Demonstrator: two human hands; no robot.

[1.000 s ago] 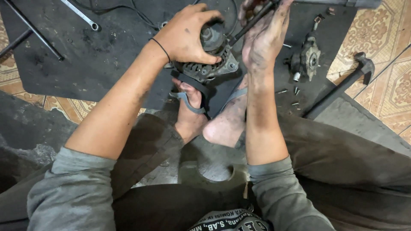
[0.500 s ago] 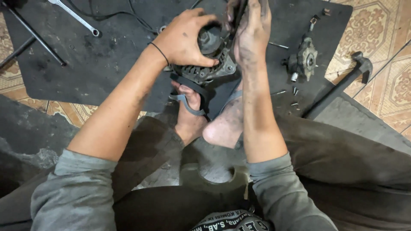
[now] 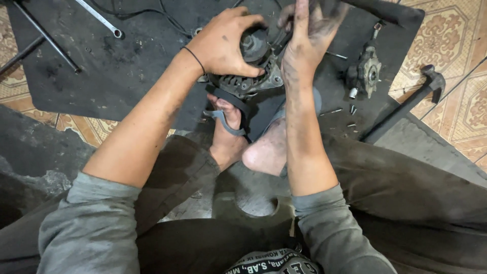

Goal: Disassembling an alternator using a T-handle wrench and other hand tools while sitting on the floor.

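A greasy alternator-like motor part (image 3: 248, 81) sits on a black mat (image 3: 127, 66), wedged against my two bare feet (image 3: 243, 137) in sandals. My left hand (image 3: 223, 45) lies over its top and grips the pulley end. My right hand (image 3: 309, 30), black with grease, is raised just right of the part. Its fingers are closed round a dark, long tool handle (image 3: 385, 10) that runs off toward the top right. The tool's working end is hidden behind the hand, close to the part.
A metal housing piece (image 3: 365, 71) and loose bolts (image 3: 350, 109) lie on the mat to the right. A hammer (image 3: 431, 81) rests across the mat's edge and the patterned floor tiles. A spanner (image 3: 101, 20) and thin rods (image 3: 40, 35) lie at the upper left.
My right hand with the tool has shifted left and closer to the motor part. My left hand has stayed on top of the part.
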